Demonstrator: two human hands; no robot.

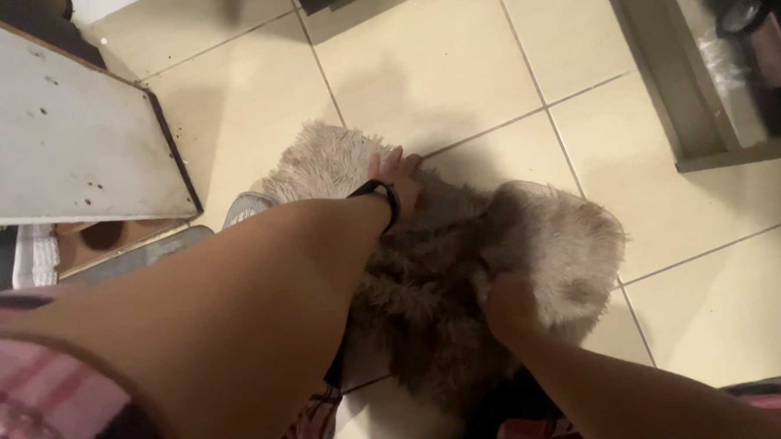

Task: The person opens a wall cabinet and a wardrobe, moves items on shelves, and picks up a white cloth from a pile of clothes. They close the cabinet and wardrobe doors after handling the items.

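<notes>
On the tiled floor (pixel 467 82), just ahead of the person's knees, lies a shaggy beige rug (pixel 440 283), rumpled and partly folded over on itself. The left hand (pixel 394 177) presses flat on the rug's far edge, fingers (pixel 393 161) spread and open, a dark band (pixel 381 197) round the wrist. The right hand (pixel 510 305) is closed, its fingers bunched into the pile near the folded-over right flap (pixel 565 245), gripping it. It looks as if the rug is being straightened or turned: one hand pins it while the other holds a raised fold. A next move would likely need the pinning hand to hold firm on the smooth tiles while the gripped flap is drawn out flat, with care that the pile does not slip. A white board (pixel 61 135) stands to the left, and a grey shelf unit (pixel 677 100) at upper right.
</notes>
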